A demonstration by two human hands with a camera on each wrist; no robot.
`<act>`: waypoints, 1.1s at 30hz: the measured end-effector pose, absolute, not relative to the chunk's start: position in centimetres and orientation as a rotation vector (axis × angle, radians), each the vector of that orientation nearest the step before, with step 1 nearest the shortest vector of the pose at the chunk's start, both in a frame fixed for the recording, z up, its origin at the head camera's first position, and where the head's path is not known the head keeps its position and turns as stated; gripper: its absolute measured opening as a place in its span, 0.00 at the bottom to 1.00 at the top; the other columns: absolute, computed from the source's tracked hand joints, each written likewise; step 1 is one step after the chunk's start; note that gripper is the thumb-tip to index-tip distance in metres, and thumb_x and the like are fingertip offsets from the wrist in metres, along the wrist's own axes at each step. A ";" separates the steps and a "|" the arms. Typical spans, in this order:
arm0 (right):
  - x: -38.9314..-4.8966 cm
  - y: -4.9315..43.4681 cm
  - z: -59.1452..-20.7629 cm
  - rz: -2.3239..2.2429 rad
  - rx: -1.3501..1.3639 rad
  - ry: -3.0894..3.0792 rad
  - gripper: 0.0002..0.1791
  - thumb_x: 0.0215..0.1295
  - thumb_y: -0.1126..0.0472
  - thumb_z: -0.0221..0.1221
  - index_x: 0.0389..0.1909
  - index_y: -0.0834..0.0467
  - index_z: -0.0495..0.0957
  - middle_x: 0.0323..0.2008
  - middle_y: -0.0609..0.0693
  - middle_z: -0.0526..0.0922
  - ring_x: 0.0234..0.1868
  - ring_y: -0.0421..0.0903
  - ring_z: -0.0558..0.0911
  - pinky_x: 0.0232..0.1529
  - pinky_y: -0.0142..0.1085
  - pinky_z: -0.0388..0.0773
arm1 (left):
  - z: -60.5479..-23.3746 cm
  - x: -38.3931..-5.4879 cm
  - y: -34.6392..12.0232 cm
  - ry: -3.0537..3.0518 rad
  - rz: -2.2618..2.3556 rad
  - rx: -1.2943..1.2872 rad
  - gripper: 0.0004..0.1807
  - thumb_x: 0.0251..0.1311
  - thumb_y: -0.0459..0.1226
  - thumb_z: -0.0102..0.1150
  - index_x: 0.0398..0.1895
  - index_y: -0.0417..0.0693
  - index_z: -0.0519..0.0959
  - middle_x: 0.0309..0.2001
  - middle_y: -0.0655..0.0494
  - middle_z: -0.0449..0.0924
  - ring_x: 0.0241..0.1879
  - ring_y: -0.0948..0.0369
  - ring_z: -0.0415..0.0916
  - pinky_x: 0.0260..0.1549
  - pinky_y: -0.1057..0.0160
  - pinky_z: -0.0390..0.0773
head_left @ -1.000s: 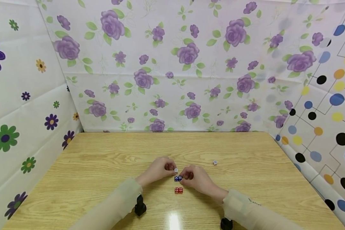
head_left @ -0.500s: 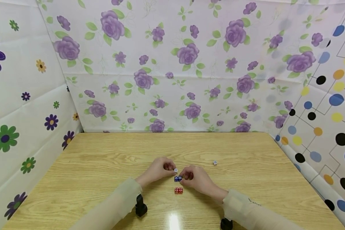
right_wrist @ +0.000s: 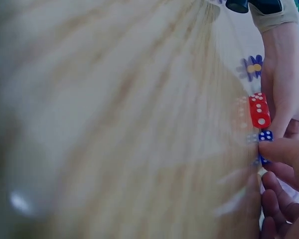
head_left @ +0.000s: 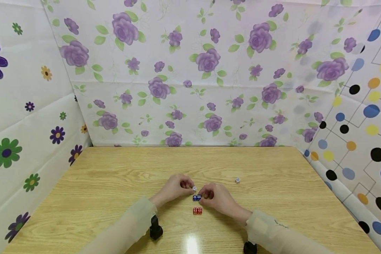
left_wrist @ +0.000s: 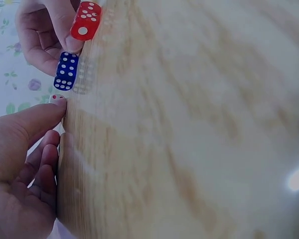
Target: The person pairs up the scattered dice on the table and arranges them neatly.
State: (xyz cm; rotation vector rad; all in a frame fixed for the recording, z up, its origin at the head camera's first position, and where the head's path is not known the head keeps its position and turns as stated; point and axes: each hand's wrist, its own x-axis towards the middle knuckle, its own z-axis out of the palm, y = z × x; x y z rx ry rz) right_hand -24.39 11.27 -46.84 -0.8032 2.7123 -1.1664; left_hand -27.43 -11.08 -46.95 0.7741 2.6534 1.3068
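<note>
Near the table's middle, my left hand point(head_left: 174, 187) pinches a white die point(head_left: 194, 188) between thumb and finger. In the left wrist view, the thumb covers much of that white die point(left_wrist: 57, 98), and red pips show. Just nearer to me, two blue dice point(head_left: 195, 198) sit side by side. My right hand point(head_left: 218, 198) pinches the right-hand blue die, its thumb hiding part of the blue pair point(right_wrist: 265, 135) in the right wrist view. Two red dice point(head_left: 197, 211) stand together closer to me, apart from both hands.
Another white die point(head_left: 237, 180) lies farther back to the right on the wooden table point(head_left: 114, 165). Patterned cloths surround the table, with a floral one point(head_left: 190, 106) at the back. Black wrist devices point(head_left: 156, 228) hang below both sleeves.
</note>
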 end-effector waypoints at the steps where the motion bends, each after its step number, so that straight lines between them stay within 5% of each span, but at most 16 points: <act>1: -24.5 11.4 -46.8 -1.170 -0.812 2.689 0.09 0.58 0.59 0.69 0.40 0.51 0.84 0.30 0.43 0.80 0.29 0.35 0.74 0.30 0.28 0.73 | -46.9 -27.4 -11.1 2.653 1.309 0.774 0.05 0.56 0.35 0.71 0.34 0.47 0.85 0.30 0.55 0.80 0.28 0.67 0.72 0.30 0.70 0.74; 7: -25.5 13.4 -46.0 -1.150 -0.928 2.613 0.14 0.61 0.60 0.68 0.47 0.55 0.82 0.36 0.47 0.83 0.32 0.36 0.77 0.34 0.29 0.76 | -47.1 -27.4 -11.1 2.660 1.310 0.775 0.05 0.56 0.36 0.71 0.34 0.48 0.85 0.30 0.56 0.79 0.28 0.67 0.71 0.30 0.70 0.73; 12: -26.9 16.0 -44.9 -1.095 -0.970 2.785 0.10 0.62 0.63 0.66 0.45 0.56 0.84 0.35 0.47 0.84 0.34 0.36 0.78 0.35 0.29 0.77 | -47.1 -27.4 -11.1 2.658 1.316 0.782 0.05 0.55 0.36 0.71 0.34 0.48 0.85 0.29 0.56 0.79 0.28 0.67 0.71 0.30 0.70 0.72; 33: -30.3 24.1 -45.2 -0.936 -0.736 3.000 0.10 0.65 0.62 0.63 0.46 0.55 0.85 0.38 0.49 0.85 0.35 0.40 0.80 0.35 0.31 0.78 | -47.1 -27.5 -11.1 2.649 1.314 0.775 0.06 0.55 0.35 0.71 0.34 0.48 0.84 0.29 0.56 0.78 0.27 0.67 0.69 0.29 0.71 0.71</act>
